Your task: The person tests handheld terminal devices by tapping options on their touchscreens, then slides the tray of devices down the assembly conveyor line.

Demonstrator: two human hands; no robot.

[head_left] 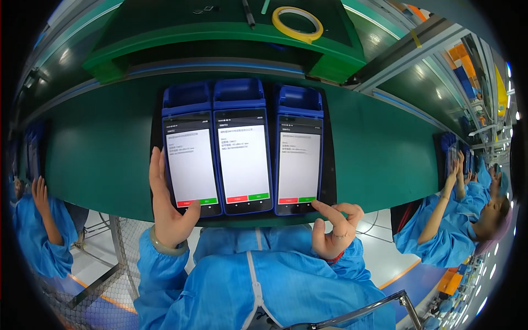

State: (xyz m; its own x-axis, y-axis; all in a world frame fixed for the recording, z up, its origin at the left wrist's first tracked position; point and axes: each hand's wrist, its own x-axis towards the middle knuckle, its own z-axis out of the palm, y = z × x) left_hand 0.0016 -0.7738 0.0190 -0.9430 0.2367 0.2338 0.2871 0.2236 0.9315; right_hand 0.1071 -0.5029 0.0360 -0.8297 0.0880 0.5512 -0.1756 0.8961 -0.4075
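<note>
Three blue handheld terminals with lit white touchscreens lie side by side on a black tray (328, 148): the left terminal (190, 159), the middle terminal (243, 154) and the right terminal (298, 157). Each screen has a red and a green button at its bottom. Along the left terminal's outer edge stretch the fingers of my left hand (171, 212), its thumb spread onto the lower screen by the buttons. My right hand (335, 228) reaches its index finger to the green button of the right terminal, other fingers loosely bent, nothing held.
Behind the tray stands a green raised shelf (192, 41) carrying a yellow tape roll (297, 25) and a black pen (248, 14). Co-workers in blue sit on the left (47, 231) and right (445, 220) along the green table (379, 165). A metal frame post (410, 52) rises at the far right.
</note>
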